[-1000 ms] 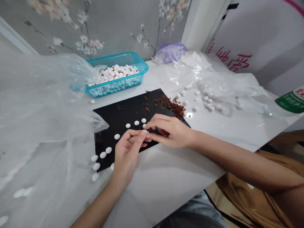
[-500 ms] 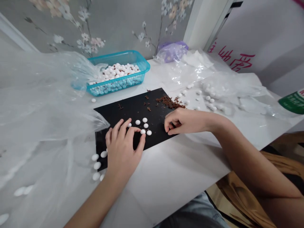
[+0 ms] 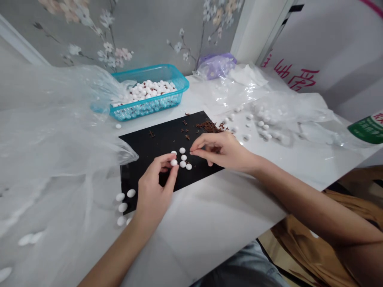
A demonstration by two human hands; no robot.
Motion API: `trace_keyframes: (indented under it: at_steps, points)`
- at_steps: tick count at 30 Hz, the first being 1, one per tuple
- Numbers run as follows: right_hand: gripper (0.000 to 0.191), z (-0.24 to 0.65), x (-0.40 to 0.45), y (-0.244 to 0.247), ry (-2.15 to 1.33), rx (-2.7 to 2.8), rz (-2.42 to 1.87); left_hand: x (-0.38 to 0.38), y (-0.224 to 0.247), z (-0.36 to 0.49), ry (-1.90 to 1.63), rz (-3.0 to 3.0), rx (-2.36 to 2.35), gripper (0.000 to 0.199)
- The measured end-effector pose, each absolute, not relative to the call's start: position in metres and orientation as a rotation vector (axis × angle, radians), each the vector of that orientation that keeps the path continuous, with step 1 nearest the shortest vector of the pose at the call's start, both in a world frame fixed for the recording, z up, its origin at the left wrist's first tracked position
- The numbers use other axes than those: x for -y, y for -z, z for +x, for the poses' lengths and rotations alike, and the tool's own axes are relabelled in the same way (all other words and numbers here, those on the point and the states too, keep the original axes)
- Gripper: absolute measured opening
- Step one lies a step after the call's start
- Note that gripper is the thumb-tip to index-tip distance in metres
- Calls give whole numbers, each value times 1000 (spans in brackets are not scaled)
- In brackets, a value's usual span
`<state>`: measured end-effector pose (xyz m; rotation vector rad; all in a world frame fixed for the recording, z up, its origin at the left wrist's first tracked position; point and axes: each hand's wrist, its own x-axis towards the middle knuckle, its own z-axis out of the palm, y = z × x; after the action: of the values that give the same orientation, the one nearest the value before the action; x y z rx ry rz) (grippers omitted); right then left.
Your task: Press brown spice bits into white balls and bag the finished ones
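Note:
Between the thumb and fingers of my left hand (image 3: 157, 185) is a white ball (image 3: 174, 162), held above the black mat (image 3: 155, 145). My right hand (image 3: 223, 149) is just right of it, thumb and index finger pinched together; whatever is between their tips is too small to make out. Several loose white balls (image 3: 183, 158) lie on the mat between the hands. Behind my right hand, a heap of small reddish-brown pieces (image 3: 209, 126) covers the mat's back right corner, with a few pieces scattered to its left.
A blue basket (image 3: 149, 104) of white balls and brown bits stands at the back. Clear plastic bags (image 3: 60, 131) spread over the left side, more at the back right. More white balls lie beside them. A green container (image 3: 366, 130) is at the right edge.
My right hand has moved left from near the brown heap towards the balls, its thumb and index finger now extended in a pinch. My left hand has closed on a white ball and raised it slightly.

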<state>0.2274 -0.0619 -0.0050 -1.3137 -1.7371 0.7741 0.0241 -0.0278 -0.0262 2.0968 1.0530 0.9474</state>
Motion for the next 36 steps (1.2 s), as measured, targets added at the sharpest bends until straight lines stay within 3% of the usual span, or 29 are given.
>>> trace_keyframes:
  at_steps: [6, 11, 20, 25, 36]
  points:
    - [4, 209, 62, 16, -547, 1679, -1195, 30, 25, 29, -827, 1637, -845, 9]
    - [5, 204, 63, 25, -551, 1765, -1110, 29, 20, 33, -779, 1391, -907, 24]
    - [6, 208, 63, 25, -601, 1861, -1123, 28, 19, 33, -741, 1320, -973, 28]
    - [19, 212, 62, 22, -652, 1947, -1126, 28, 18, 31, -733, 1287, -982, 32]
    - [15, 210, 62, 26, -654, 1903, -1121, 29, 17, 32, -731, 1252, -978, 33]
